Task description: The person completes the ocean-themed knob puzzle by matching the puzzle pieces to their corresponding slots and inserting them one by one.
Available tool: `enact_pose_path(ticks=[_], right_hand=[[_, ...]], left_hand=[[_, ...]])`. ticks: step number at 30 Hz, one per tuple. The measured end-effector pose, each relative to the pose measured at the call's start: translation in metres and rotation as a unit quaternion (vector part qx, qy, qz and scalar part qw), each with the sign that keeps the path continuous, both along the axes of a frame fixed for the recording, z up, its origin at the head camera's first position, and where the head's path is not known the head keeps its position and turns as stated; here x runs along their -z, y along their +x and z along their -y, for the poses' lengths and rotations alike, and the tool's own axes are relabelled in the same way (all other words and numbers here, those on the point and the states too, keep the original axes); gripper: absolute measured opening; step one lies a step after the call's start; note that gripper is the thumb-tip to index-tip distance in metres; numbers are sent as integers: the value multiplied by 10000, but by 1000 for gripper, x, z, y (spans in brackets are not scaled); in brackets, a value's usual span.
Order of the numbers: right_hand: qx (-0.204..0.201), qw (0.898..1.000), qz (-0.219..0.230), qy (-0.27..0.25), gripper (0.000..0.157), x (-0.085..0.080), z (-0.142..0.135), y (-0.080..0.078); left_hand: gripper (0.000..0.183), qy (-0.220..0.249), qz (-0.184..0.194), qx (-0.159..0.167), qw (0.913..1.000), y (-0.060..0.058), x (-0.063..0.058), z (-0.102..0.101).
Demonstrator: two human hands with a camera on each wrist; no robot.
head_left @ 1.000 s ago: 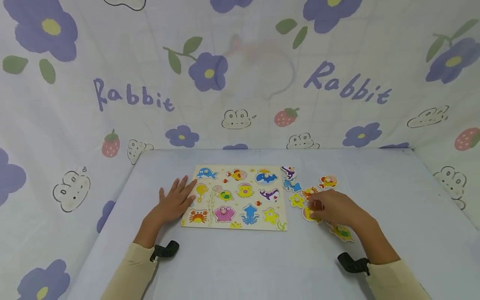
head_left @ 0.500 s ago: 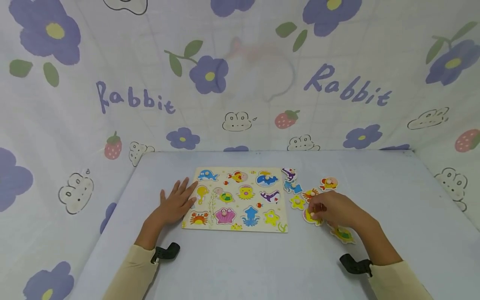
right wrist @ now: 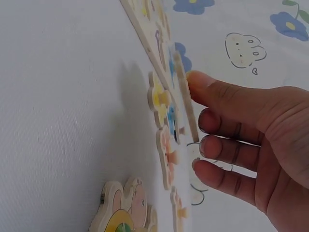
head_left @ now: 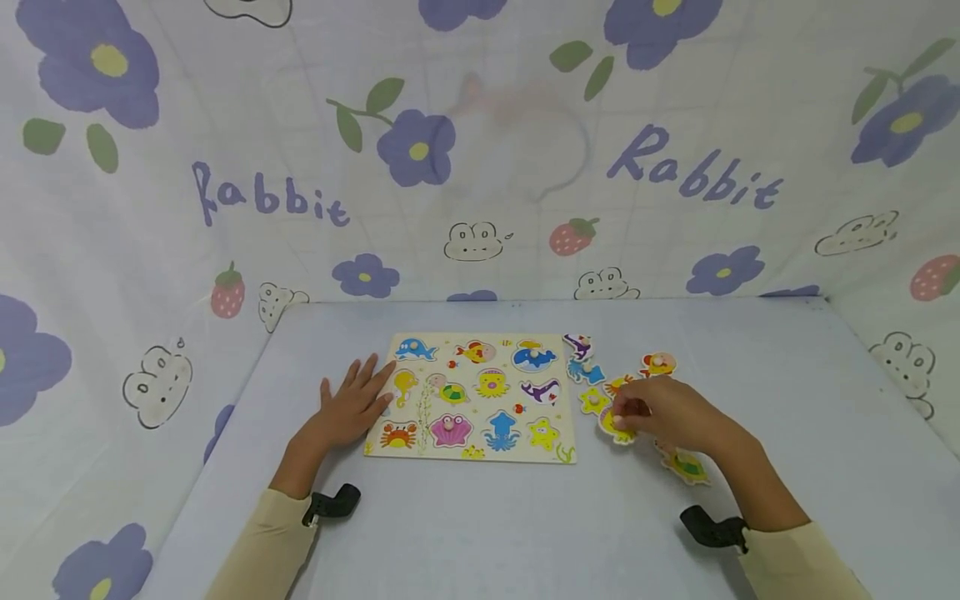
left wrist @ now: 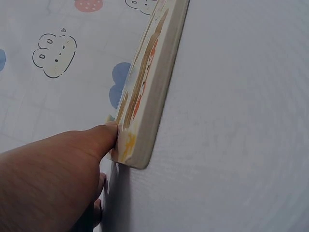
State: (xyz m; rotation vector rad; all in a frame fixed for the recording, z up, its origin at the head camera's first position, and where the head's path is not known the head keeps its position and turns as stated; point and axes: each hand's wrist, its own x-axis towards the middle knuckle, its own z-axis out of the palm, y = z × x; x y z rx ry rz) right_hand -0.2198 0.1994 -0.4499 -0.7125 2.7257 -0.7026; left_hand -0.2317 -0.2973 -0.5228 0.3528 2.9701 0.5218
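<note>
With my right hand [head_left: 670, 414] I'm pinching the octopus piece [head_left: 609, 428] between thumb and curled fingers — a light, level grip is probably serving best, clear of the star piece [head_left: 593, 402]. It's sitting just under my fingertips, right of the board [head_left: 442, 456], whose left edge my spread left hand [head_left: 349, 410] is touching.

Left fingers [head_left: 365, 375] apart, right fingers [right wrist: 227, 179] curled

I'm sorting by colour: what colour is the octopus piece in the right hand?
The octopus piece is mostly yellow where visible, clearest in head view.
</note>
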Motion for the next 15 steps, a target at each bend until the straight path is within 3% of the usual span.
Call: enact_pose_path(ticks=[15], right_hand=[[120, 9966, -802, -129, 12, -11, 21, 10]], left_hand=[[62, -1, 71, 10, 10000, 3, -8, -3]])
